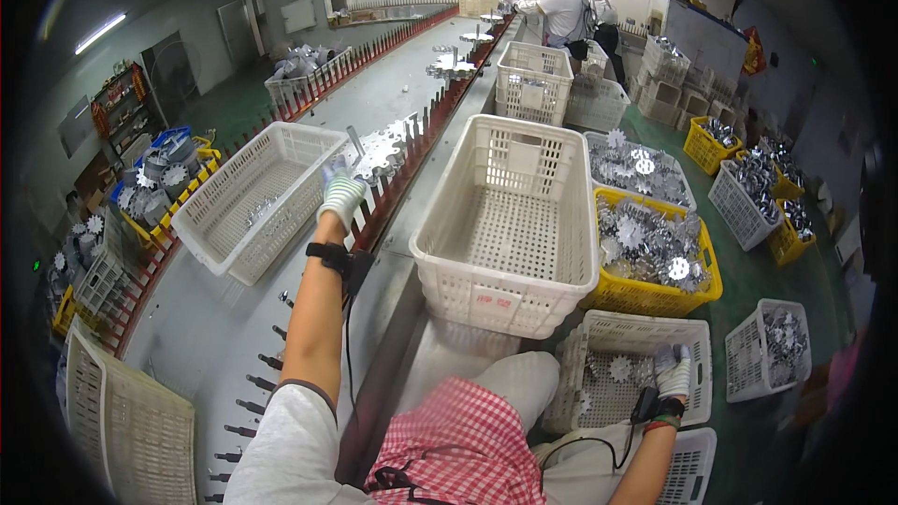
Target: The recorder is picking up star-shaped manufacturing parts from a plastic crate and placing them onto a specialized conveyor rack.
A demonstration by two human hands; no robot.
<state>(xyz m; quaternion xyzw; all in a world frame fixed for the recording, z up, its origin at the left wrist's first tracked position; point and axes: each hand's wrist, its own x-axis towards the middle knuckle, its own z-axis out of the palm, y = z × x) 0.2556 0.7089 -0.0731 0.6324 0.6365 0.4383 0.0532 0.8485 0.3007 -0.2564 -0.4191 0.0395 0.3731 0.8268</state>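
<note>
My left hand [342, 194], in a white-and-green striped glove, reaches over the conveyor beside flat silver toothed discs [382, 153]. A short metal rod [355, 140] stands up at its fingertips. Those fingers are blurred, so I cannot tell whether they grip anything. At lower right, my right hand [673, 374], also gloved, is over the side of a white crate [561, 396] holding a few toothed discs [620, 368]. Its fingers look curled, and whatever they may hold is hidden. Both wrists carry black straps, with thin cables.
A deep white crate [505, 309] stands between my arms, and a shallower white crate [210, 224] lies across the conveyor. A yellow crate [655, 296] full of discs is to the right. Upright dark pins [374, 215] line the conveyor. Two people [566, 14] stand farther along it.
</note>
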